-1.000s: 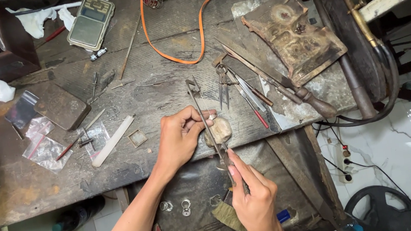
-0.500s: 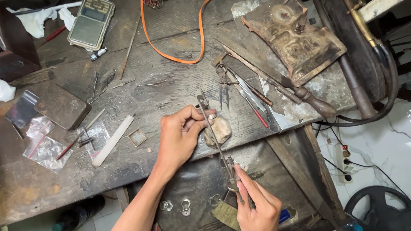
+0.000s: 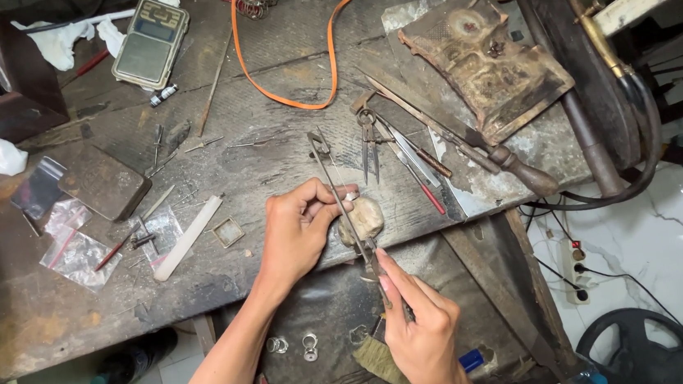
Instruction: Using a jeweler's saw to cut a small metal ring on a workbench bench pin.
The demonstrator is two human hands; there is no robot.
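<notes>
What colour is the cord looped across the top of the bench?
Orange: the thin flexible cord curves in a loop over the dark worn workbench, clearest in the head view.

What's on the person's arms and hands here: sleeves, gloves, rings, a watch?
Nothing worn that shows. Left hand and right hand are bare: no gloves, no visible rings, no watch. Both forearms are uncovered up to the frame edge, with no sleeve in view. Nails look short and unpainted.

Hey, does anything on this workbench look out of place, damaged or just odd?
The slab at the bench's far right is charred and pitted, plainly worn. An orange cord trails loosely across scattered tools. Otherwise the left hand and right hand work normally.
</notes>
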